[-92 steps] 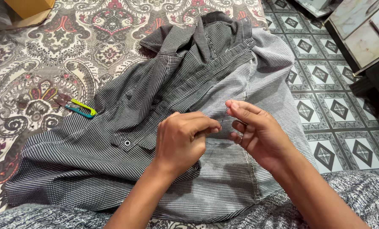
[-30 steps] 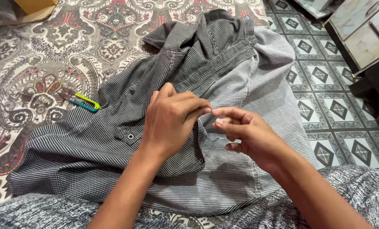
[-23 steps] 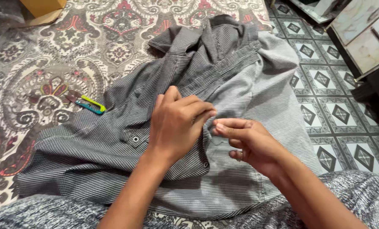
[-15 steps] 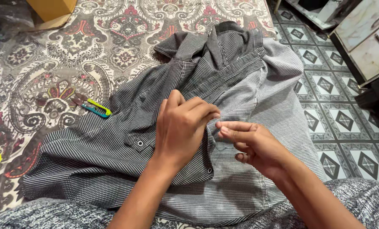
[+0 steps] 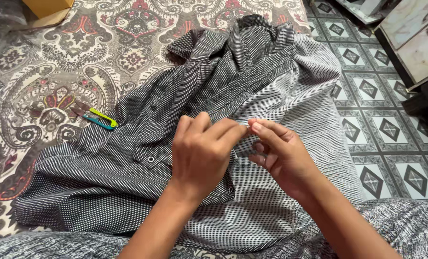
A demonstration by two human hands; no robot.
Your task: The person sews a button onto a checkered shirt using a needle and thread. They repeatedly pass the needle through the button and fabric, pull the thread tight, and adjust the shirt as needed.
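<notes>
Shirt [image 5: 252, 86] on the patterned cloth [image 5: 56, 62], thread snips [image 5: 93, 118] left of it, both hands above.

Paisley-patterned mat [image 5: 56, 62] covers the floor on the left; a yellow-and-teal thread snipper [image 5: 96, 119] lies on it. Cardboard box [image 5: 44, 7] sits at the mat's top left corner. Diamond-patterned floor tiles [image 5: 381, 129] run along the right, with a pale cabinet [image 5: 415, 38] at top right.

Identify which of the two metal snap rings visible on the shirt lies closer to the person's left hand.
The lower snap, right at the left hand's wrist edge on the shirt. The other snap sits apart, further left on the placket corner.
</notes>
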